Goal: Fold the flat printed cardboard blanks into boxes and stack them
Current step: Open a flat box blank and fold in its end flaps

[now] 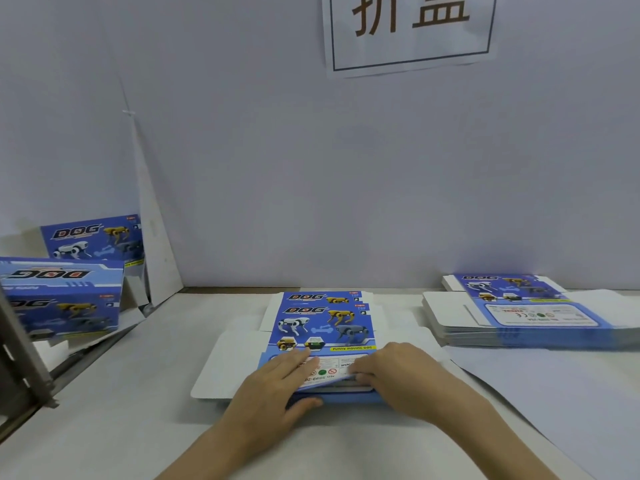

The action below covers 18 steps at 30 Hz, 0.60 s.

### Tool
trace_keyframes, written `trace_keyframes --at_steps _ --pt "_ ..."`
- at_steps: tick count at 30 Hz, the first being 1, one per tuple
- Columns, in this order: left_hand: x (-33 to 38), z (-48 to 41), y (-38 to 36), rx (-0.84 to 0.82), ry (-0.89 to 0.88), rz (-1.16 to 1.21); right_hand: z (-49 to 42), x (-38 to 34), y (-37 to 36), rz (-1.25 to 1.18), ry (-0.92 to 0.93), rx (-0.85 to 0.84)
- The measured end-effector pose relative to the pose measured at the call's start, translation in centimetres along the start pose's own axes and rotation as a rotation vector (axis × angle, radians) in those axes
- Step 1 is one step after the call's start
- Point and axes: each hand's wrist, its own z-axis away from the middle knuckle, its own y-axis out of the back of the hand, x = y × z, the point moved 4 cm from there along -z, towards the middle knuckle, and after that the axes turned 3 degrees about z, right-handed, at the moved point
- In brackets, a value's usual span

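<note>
- A flat blank lies printed side up in the middle of the table, right in front of the person; its white side flaps spread out to the left and right.
- A second blank lies under it, and only its far strip with the "DOG" title shows.
- The left hand rests on the blank's near panel with its fingers straight and flat on the print. The thumb lies along the blue near edge, and I cannot tell whether it is tucked under.
- The right hand is at the same near panel, fingers curled over its edge and gripping it. That edge stands a little off the layer below.
- The two hands are close together, not touching.
- A stack of flat blanks sits on the table to the right, well apart from the hands (the top one printed side up, like the blank in the middle).
- Two folded boxes stand at the far left; one is nearer, with another behind it against the wall.
- A white sheet leans on the wall beside the boxes.
- A dark metal frame cuts across the left edge of the view.
- A paper sign with large characters hangs on the wall above.
</note>
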Motion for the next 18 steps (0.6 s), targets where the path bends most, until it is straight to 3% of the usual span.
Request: trace_keyframes --at_steps 3,5,8,11,13,15,18 --pt "-1.5 -0.7 0.4 0.064 0.016 0.08 0.1 0.7 0.9 0.026 0.008 0.13" --pt "-1.3 -1.7 2.4 0.109 -0.023 0.064 0.8 1.1 2.6 0.015 0.023 0.36" --pt "-0.9 -3.2 6.8 0.36 -0.044 -0.017 2.3 3.0 4.8 0.028 -0.16 0.756" --pt "-0.5 -4.8 10.8 0.629 0.034 -0.02 3.9 4.9 6.4 -0.282 -0.285 1.017" --pt "-0.2 -5.1 12.6 0.821 0.132 0.253 4.2 5.8 6.7 -0.527 -0.303 1.011" --pt "0.7 -5.3 13.0 0.908 0.179 0.597 4.2 6.1 6.7 -0.75 -0.305 0.951" --pt "2.4 -5.8 12.3 0.847 0.208 0.991 4.1 5.9 7.0 -1.12 -0.238 0.848"
